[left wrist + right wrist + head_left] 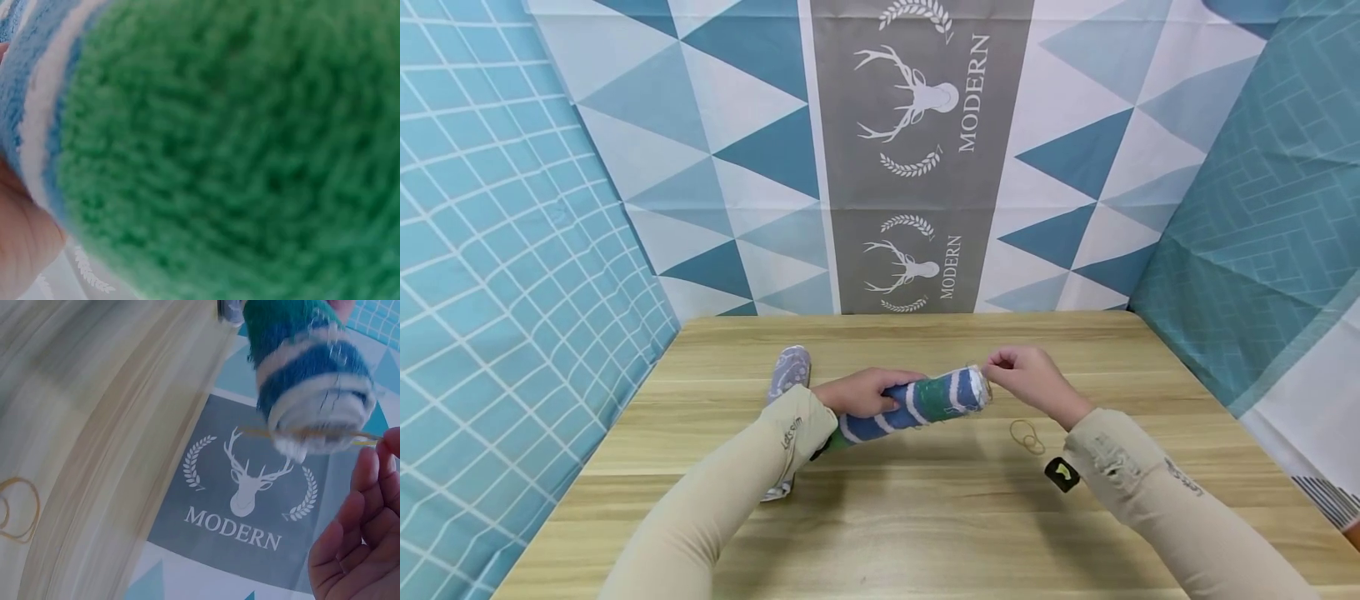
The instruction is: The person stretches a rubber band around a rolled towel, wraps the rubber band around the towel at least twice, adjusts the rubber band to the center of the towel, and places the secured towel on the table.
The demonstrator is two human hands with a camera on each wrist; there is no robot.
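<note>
Rubber bands [1028,437] and black square [1062,474] right of striped towel roll [934,400] | grey roll [790,373] left of it, partly behind my sleeve [730,483] | my left hand [867,392] curls round striped towel roll's middle, right hand [1032,379] pinches thin band [312,432] at its end

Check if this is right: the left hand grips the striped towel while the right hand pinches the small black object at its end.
One detail is wrong: at the end of the striped towel, the right hand pinches a rubber band, not something black, as the right wrist view shows. The left hand does grip the towel.
</note>
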